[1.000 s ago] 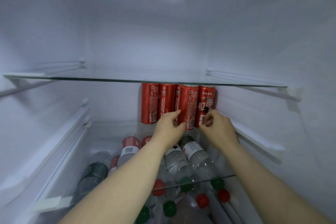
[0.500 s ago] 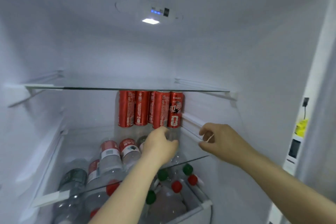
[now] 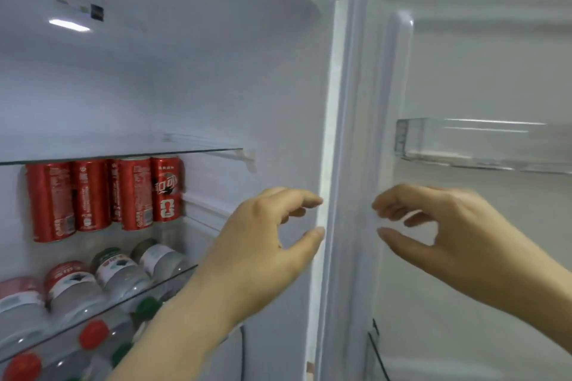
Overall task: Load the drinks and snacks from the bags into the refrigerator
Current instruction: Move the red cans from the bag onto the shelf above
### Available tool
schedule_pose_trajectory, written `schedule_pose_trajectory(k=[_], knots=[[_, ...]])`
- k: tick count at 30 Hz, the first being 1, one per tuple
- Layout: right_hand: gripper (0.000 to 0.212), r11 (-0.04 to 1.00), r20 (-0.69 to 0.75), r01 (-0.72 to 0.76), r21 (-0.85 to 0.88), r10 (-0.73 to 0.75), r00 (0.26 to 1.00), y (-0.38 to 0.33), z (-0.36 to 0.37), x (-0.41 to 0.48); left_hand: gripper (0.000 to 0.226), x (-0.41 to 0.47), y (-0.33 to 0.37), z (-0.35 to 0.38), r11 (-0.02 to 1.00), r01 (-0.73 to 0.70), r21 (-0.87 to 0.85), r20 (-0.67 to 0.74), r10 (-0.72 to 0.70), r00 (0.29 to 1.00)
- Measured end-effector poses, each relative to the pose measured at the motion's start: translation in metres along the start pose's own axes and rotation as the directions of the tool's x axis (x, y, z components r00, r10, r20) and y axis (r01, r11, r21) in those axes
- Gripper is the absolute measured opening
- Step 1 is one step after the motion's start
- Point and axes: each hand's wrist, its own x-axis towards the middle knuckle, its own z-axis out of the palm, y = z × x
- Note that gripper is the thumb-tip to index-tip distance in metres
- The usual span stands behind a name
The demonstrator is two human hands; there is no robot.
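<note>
Several red cans [image 3: 102,195] stand in a row at the back of a glass shelf inside the open refrigerator. Below and in front of them lie several clear bottles [image 3: 117,272] with red and green caps. My left hand [image 3: 263,244] hovers outside the shelf, in front of the refrigerator's right wall, fingers loosely curved and holding nothing. My right hand [image 3: 433,226] floats in front of the open door's inner side, also loosely curved and empty. The bags are out of view.
A bare glass shelf [image 3: 123,153] sits above the cans. The door seal [image 3: 346,164] runs vertically between my hands. A clear door bin [image 3: 483,145] hangs on the open door at upper right.
Both hands have drawn back out of the refrigerator, away from the cans. My view has swung right, so the cans now sit at the left and the door shows.
</note>
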Motion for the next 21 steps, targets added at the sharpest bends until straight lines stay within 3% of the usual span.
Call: schedule_pose_trajectory(k=[12,21], knots=[[0.033,0.942,-0.132,-0.201,-0.270,0.170,0.977,0.106,-0.113,-0.123,0.032,0.028,0.137,0.133,0.919,-0.332,-0.212,0.037,0.347,0.937],[0.031,0.735,-0.273,-0.542,-0.407,0.468,0.840,0.169,-0.192,-0.247,0.038,0.044,0.247,0.290,0.740,-0.423,-0.524,0.100,0.546,0.832]])
